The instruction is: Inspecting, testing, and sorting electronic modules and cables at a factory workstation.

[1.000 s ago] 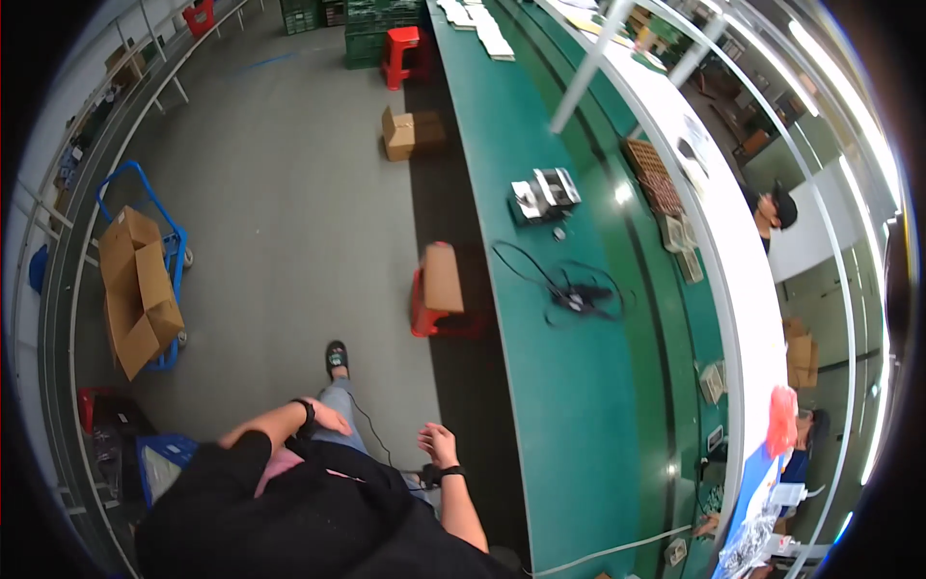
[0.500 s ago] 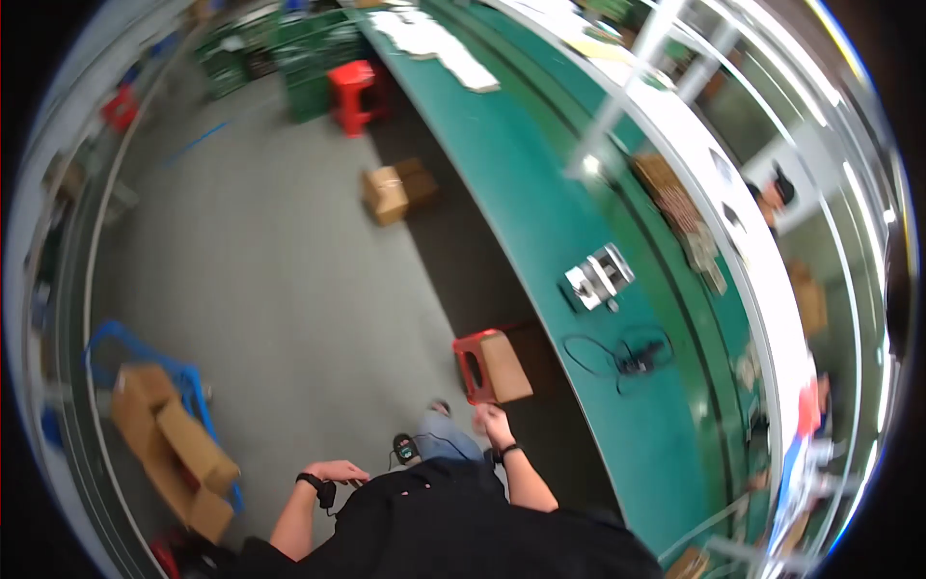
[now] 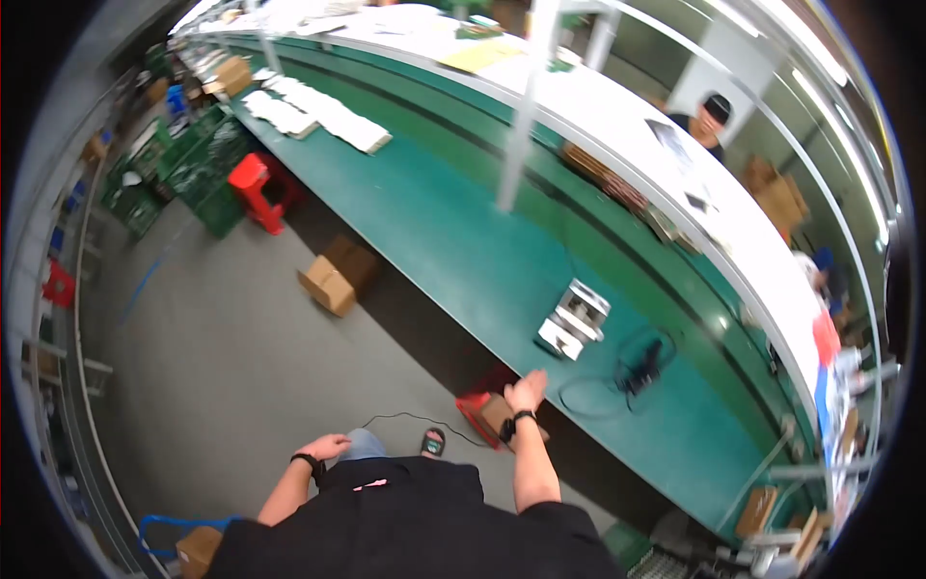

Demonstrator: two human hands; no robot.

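Observation:
My right hand point(image 3: 527, 391) reaches over the front edge of the green worktable point(image 3: 434, 261), its fingers apart and slightly blurred, with nothing seen in them. Just beyond it on the tabletop stands a small silver metal machine point(image 3: 576, 318). To the machine's right lies a black power adapter point(image 3: 640, 372) with a looped cable. My left hand point(image 3: 331, 446) hangs beside my leg, away from the table, its fingers loosely extended and holding nothing visible. Below my right forearm a red stool point(image 3: 475, 415) bears a brown cardboard piece or box point(image 3: 497, 417), partly hidden by my arm.
An opened cardboard box point(image 3: 330, 289) lies on the floor by the table. Farther left stand another red stool point(image 3: 256, 188) and green crates point(image 3: 207, 164). White sheets point(image 3: 333, 116) lie on the table's far end. A person point(image 3: 712, 121) is behind the raised white shelf point(image 3: 617, 125).
The view has swung right, toward the table. My right hand has risen from beside the red stool to the table edge, nearer the machine. My left hand stays low.

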